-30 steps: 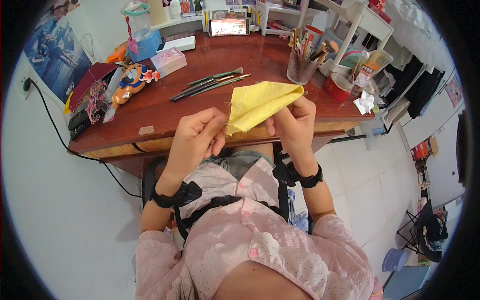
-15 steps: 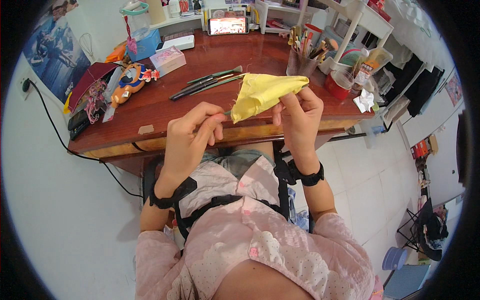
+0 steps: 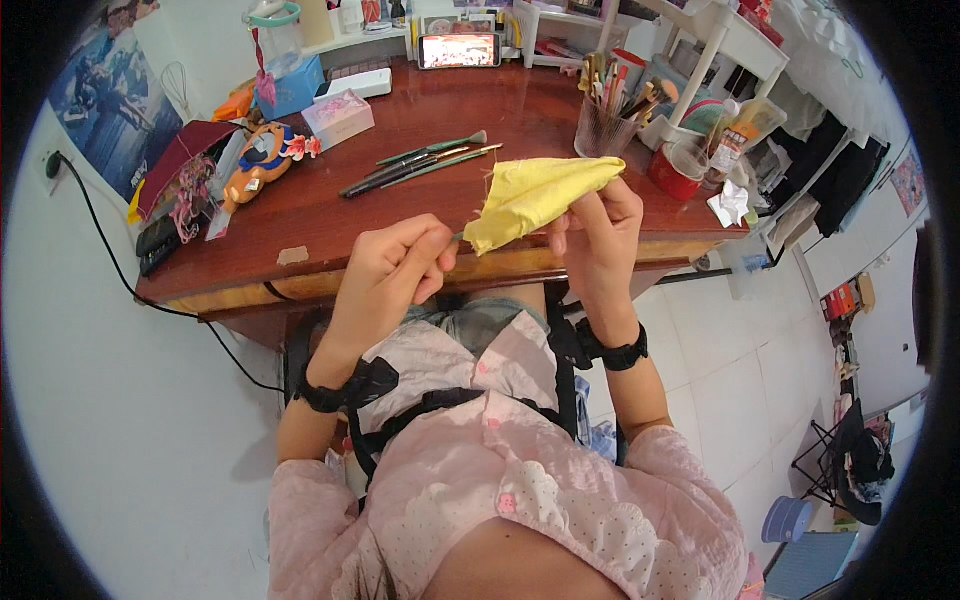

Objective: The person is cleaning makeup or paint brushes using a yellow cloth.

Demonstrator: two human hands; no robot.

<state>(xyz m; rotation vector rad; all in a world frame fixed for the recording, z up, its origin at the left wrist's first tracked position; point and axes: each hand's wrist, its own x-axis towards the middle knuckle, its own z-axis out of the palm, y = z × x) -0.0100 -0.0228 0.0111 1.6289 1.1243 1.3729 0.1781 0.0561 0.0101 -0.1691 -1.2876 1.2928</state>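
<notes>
Yellow cloth [image 3: 540,198]: centre of frame, creased; right hand [image 3: 603,235] pinches its right tip. Thin green stick [image 3: 458,237]: emerges lower left of cloth, left hand [image 3: 395,265] clasping its end. Handling: light, even pressure, stick straight. Change since half a second ago: cloth lower, clear of brushes [image 3: 405,171].

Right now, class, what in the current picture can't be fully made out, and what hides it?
Head view, thin stick: one end is hidden in the left hand, the rest by the yellow cloth.
Head view, right hand: the cloth covers some fingertips.
Head view, phone: screen content too small and bright.
Head view, wall poster: upper left lost in the dark lens rim.
</notes>
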